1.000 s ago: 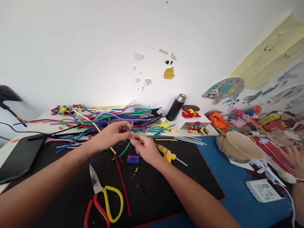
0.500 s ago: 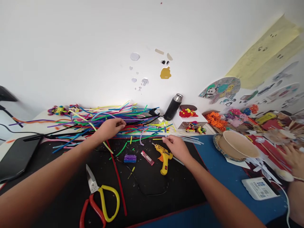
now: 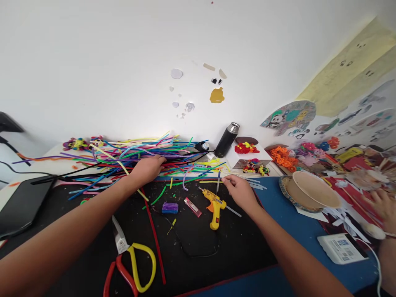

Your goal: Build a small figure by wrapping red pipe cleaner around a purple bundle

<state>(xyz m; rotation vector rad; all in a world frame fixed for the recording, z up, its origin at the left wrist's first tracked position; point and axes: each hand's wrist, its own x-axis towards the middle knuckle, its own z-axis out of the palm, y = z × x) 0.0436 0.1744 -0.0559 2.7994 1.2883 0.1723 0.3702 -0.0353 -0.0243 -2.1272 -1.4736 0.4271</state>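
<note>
Pipe cleaners (image 3: 140,147) lie mostly left-to-right under the nearer left hand (image 3: 148,169), the right hand (image 3: 239,190) just right of a pen (image 3: 218,178), whether either's fingers grip unclear.

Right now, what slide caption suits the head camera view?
Left hand at colorful pipe cleaners, right hand beside a pen-like tool, yellow glue gun nearby.
</note>
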